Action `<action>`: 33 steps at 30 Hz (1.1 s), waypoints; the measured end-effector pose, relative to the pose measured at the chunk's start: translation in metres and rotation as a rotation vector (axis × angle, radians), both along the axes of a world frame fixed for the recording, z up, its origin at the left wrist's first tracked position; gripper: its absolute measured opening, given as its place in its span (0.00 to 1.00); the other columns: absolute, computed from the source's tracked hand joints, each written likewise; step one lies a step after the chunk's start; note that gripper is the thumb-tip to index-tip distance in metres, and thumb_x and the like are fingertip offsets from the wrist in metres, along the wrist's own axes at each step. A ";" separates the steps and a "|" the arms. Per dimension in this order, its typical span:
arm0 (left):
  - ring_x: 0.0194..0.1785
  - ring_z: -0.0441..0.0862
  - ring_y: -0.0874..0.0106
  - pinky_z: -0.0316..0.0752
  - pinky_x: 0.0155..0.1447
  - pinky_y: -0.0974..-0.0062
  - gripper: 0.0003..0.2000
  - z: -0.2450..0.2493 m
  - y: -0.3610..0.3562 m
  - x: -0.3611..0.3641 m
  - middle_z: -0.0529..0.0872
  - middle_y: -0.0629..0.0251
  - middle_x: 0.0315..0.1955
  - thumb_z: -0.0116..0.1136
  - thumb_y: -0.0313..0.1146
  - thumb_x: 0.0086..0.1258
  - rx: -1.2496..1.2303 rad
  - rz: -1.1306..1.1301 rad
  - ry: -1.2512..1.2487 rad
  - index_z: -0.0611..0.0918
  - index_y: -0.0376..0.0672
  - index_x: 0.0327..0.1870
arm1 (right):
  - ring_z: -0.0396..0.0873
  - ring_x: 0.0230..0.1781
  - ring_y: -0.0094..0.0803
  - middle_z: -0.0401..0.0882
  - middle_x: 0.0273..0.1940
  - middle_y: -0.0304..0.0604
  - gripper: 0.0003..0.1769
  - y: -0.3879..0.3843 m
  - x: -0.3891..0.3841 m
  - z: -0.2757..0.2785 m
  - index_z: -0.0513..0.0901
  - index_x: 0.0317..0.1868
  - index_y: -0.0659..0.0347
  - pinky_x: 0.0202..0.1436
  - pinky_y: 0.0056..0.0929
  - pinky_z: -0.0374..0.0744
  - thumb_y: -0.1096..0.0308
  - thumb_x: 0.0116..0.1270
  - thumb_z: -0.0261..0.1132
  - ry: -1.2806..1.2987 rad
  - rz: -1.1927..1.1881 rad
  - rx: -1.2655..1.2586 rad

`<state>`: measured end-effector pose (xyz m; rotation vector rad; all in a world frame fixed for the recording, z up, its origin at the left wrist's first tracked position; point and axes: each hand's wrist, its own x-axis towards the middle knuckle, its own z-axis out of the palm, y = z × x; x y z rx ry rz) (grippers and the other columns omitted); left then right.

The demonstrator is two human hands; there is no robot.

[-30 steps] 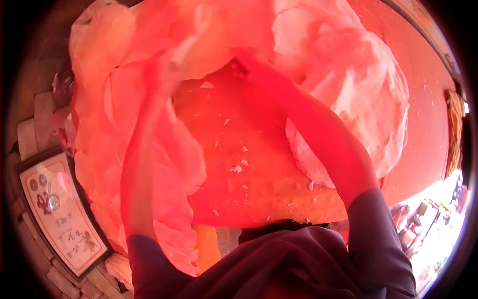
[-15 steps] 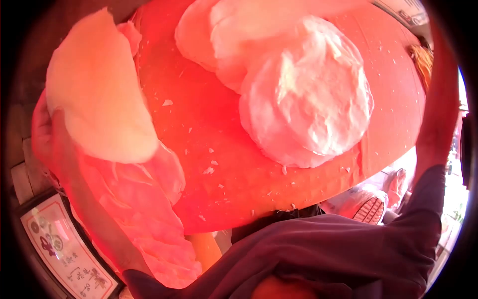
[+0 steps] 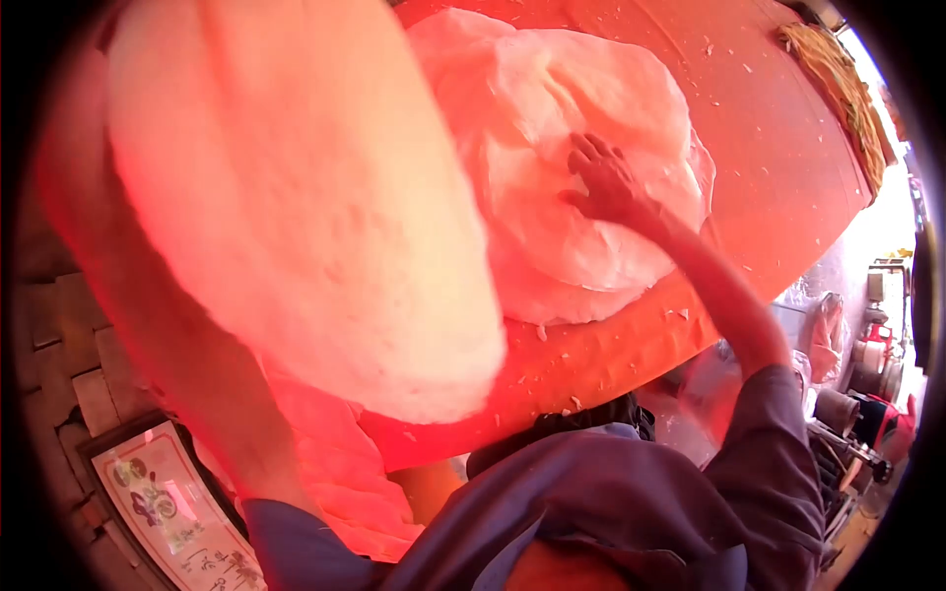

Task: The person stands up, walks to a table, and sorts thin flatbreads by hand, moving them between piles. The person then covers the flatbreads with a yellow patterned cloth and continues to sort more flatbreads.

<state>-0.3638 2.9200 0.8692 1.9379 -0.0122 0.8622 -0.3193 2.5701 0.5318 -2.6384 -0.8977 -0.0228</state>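
A large, pale, oval, soft-looking sheet [image 3: 315,217] is held up close in front of me at the left. My left forearm [image 3: 187,315] runs up along its left side. The fingers of my left hand are hidden behind or beyond the sheet. Right of it, a stack of wrinkled round pale sheets [image 3: 576,89] lies on the red-covered table [image 3: 778,138]. My right hand [image 3: 606,185] rests on top of this stack with its fingers spread, gripping nothing. The raised sheet covers the stack's left side.
Small pale scraps lie scattered on the table. Rumpled pinkish sheets [image 3: 330,468] hang at the lower left, beside a framed sign [image 3: 182,507]. A yellowish-brown bundle [image 3: 838,103] lies on the table's far right edge, and assorted items [image 3: 867,394] crowd the floor at the right.
The pale sheet in my left hand has come up and to the right, closer to me. My right hand has moved in from the right edge onto the stack.
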 end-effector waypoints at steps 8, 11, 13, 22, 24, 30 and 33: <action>0.39 0.81 0.74 0.79 0.40 0.76 0.09 -0.188 -0.025 0.028 0.83 0.65 0.42 0.58 0.29 0.70 -0.582 -0.316 0.232 0.78 0.40 0.49 | 0.58 0.75 0.53 0.65 0.71 0.55 0.31 -0.003 -0.021 -0.042 0.73 0.63 0.63 0.77 0.63 0.49 0.57 0.63 0.63 -0.162 -0.118 0.164; 0.42 0.84 0.70 0.83 0.43 0.72 0.10 -0.258 -0.040 0.000 0.84 0.61 0.41 0.61 0.28 0.67 -0.712 -0.144 0.555 0.80 0.35 0.46 | 0.61 0.72 0.54 0.65 0.70 0.56 0.32 0.001 -0.030 -0.023 0.69 0.67 0.64 0.75 0.55 0.57 0.58 0.65 0.61 -0.205 -0.135 0.199; 0.44 0.83 0.70 0.82 0.44 0.71 0.09 -0.317 -0.007 0.000 0.83 0.60 0.44 0.61 0.28 0.68 -0.721 -0.051 0.666 0.80 0.35 0.45 | 0.72 0.63 0.49 0.77 0.60 0.49 0.25 -0.008 -0.031 -0.029 0.78 0.60 0.57 0.64 0.49 0.69 0.57 0.64 0.63 0.010 -0.143 0.299; 0.45 0.79 0.65 0.81 0.49 0.64 0.12 -0.399 0.127 0.076 0.82 0.63 0.43 0.63 0.34 0.67 -0.828 0.360 0.742 0.80 0.41 0.48 | 0.70 0.64 0.49 0.76 0.62 0.48 0.27 0.000 -0.031 -0.044 0.76 0.63 0.56 0.67 0.49 0.66 0.55 0.66 0.60 0.118 -0.220 0.329; 0.47 0.80 0.63 0.81 0.50 0.63 0.13 -0.383 0.114 0.087 0.82 0.62 0.44 0.63 0.34 0.67 -0.926 0.366 0.756 0.80 0.41 0.50 | 0.69 0.65 0.49 0.75 0.63 0.48 0.27 -0.001 -0.032 -0.049 0.76 0.63 0.56 0.67 0.49 0.66 0.55 0.66 0.60 0.128 -0.226 0.292; 0.46 0.84 0.64 0.82 0.49 0.65 0.18 -0.408 0.124 0.123 0.85 0.60 0.43 0.66 0.27 0.63 -1.021 0.179 0.641 0.79 0.39 0.54 | 0.69 0.65 0.48 0.75 0.64 0.46 0.28 -0.009 -0.029 -0.065 0.76 0.64 0.56 0.68 0.49 0.65 0.53 0.66 0.60 0.366 -0.212 0.451; 0.51 0.83 0.64 0.81 0.53 0.65 0.25 -0.368 0.128 0.141 0.83 0.57 0.52 0.66 0.20 0.59 -0.777 -0.059 0.206 0.77 0.36 0.60 | 0.69 0.65 0.48 0.75 0.63 0.46 0.28 0.000 -0.030 -0.037 0.77 0.63 0.56 0.67 0.49 0.65 0.53 0.67 0.60 0.152 -0.243 0.340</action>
